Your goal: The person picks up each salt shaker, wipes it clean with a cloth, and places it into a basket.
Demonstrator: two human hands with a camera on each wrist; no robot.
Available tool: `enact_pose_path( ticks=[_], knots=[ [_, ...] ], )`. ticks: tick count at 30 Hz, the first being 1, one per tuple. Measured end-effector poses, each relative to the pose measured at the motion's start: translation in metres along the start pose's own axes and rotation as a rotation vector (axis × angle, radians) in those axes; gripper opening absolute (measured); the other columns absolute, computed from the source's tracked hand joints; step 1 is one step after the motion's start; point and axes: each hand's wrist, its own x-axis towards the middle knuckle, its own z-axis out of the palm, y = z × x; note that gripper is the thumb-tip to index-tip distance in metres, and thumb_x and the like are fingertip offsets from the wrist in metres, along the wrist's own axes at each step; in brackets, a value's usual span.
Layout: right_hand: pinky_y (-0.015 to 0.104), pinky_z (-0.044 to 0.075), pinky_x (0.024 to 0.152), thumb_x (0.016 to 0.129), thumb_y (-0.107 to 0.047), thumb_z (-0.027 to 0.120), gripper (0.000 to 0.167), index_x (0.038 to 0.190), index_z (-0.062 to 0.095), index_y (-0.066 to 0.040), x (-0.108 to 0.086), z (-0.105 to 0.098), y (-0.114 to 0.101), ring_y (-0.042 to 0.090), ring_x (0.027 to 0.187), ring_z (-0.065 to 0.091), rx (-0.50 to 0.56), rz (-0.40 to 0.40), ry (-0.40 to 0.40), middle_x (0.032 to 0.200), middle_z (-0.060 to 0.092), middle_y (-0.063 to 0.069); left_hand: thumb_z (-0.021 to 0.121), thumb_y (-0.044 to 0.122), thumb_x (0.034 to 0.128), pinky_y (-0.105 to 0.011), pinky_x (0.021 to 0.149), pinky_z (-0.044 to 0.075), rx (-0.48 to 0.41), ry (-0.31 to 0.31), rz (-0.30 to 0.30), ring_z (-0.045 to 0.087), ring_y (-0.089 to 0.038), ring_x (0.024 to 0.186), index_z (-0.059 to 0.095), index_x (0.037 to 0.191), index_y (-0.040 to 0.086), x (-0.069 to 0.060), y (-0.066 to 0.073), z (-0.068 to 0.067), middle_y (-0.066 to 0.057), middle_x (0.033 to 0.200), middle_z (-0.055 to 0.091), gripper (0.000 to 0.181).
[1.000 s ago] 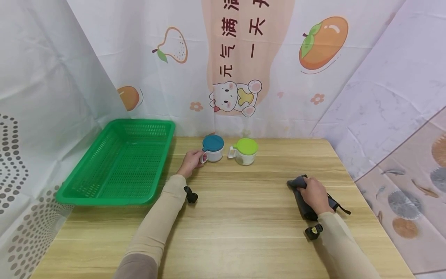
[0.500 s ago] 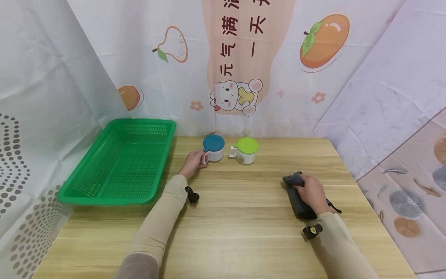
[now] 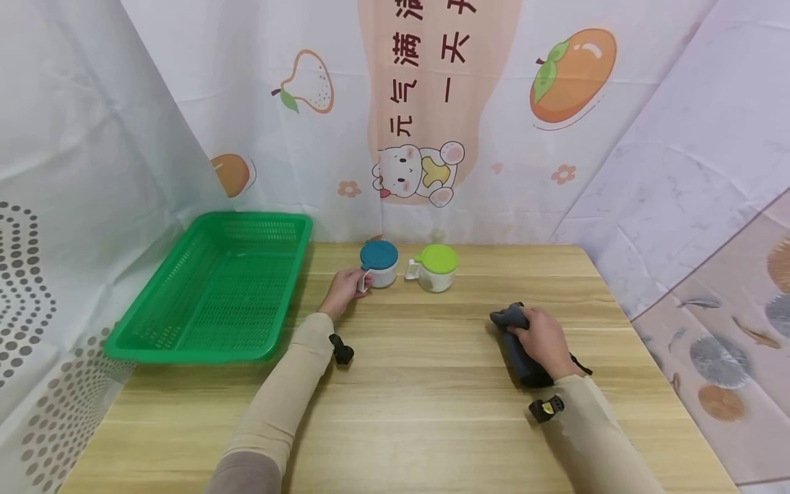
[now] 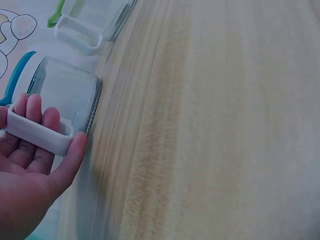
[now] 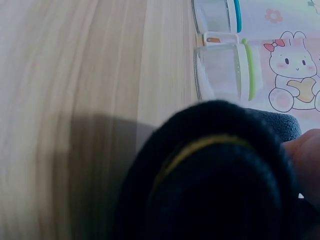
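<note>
My left hand (image 3: 341, 291) holds the white handle of a clear jar with a blue lid (image 3: 379, 254). In the left wrist view, its fingers curl through the handle (image 4: 40, 135). The jar stands upright on the table. Close to its right stands a matching jar with a green lid (image 3: 439, 259), apart from both hands. My right hand (image 3: 546, 339) grips a dark grey, soft fabric item (image 3: 518, 360) with a black strap. The right wrist view shows its rounded dark end (image 5: 210, 175) with a yellow line; its exact kind is unclear.
A green plastic basket (image 3: 280, 288) stands at the left of the wooden table (image 3: 395, 412). Behind the jars hangs a printed white curtain (image 3: 506, 171), right at the table's back edge. More cloth hangs along both sides.
My right hand has moved a little to the left with the dark grey fabric item. The left hand stays at the blue-lidded jar's handle; the jar has barely shifted.
</note>
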Motion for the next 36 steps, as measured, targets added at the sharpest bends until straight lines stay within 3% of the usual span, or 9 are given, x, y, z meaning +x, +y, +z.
enact_pose_path(
  ticks=[6, 13, 21, 28, 33, 36],
  knots=[
    [0.058, 0.051, 0.083, 0.085, -0.012, 0.074, 0.038, 0.118, 0.065, 0.006, -0.001, 0.001, -0.003, 0.046, 0.094, 0.062, 0.006, -0.005, -0.012, 0.101, 0.064, 0.029, 0.041, 0.019, 0.1039, -0.028, 0.081, 0.054, -0.014, -0.008, 0.011, 0.06, -0.006, 0.085, 0.063, 0.114, -0.008, 0.0, -0.003, -0.001, -0.013, 0.104, 0.067, 0.036],
    [0.058, 0.05, 0.083, 0.085, -0.013, 0.074, 0.041, 0.12, 0.063, 0.007, -0.002, 0.001, -0.006, 0.045, 0.094, 0.062, -0.011, -0.001, -0.03, 0.1, 0.064, 0.028, 0.037, 0.016, 0.1056, -0.031, 0.083, 0.053, -0.016, -0.05, 0.027, 0.059, -0.01, 0.088, 0.06, 0.112, -0.009, -0.002, -0.003, -0.003, -0.014, 0.102, 0.064, 0.034],
    [0.058, 0.05, 0.083, 0.085, -0.013, 0.073, 0.039, 0.118, 0.064, 0.006, -0.002, 0.001, -0.009, 0.046, 0.095, 0.062, 0.005, -0.011, -0.044, 0.102, 0.064, 0.029, 0.037, 0.016, 0.1065, -0.035, 0.085, 0.052, -0.016, -0.052, 0.046, 0.058, -0.009, 0.085, 0.059, 0.106, -0.009, -0.005, -0.004, -0.003, -0.008, 0.094, 0.063, 0.033],
    [0.059, 0.05, 0.084, 0.085, -0.013, 0.074, 0.039, 0.118, 0.064, 0.007, -0.003, 0.001, -0.01, 0.047, 0.096, 0.062, 0.01, -0.016, -0.046, 0.102, 0.064, 0.029, 0.045, 0.016, 0.1036, -0.032, 0.084, 0.055, -0.015, 0.056, 0.04, 0.06, -0.014, 0.092, 0.063, 0.109, -0.007, -0.008, -0.004, -0.002, -0.015, 0.106, 0.065, 0.031],
    [0.059, 0.05, 0.085, 0.086, -0.013, 0.073, 0.041, 0.12, 0.063, 0.008, -0.003, 0.0, -0.011, 0.048, 0.097, 0.061, 0.016, -0.011, -0.051, 0.103, 0.064, 0.03, 0.055, 0.019, 0.0991, -0.025, 0.072, 0.056, 0.058, 0.168, 0.086, 0.056, -0.015, 0.091, 0.063, 0.108, -0.002, -0.008, -0.007, 0.0, -0.012, 0.103, 0.06, 0.025],
    [0.058, 0.05, 0.085, 0.086, -0.013, 0.073, 0.042, 0.12, 0.062, 0.008, -0.004, -0.001, -0.011, 0.048, 0.097, 0.061, 0.015, -0.009, -0.052, 0.103, 0.064, 0.03, 0.058, 0.019, 0.0973, -0.025, 0.072, 0.055, 0.1, 0.216, 0.129, 0.057, -0.019, 0.094, 0.064, 0.115, 0.001, -0.01, -0.008, 0.001, -0.014, 0.106, 0.062, 0.026]
  ],
)
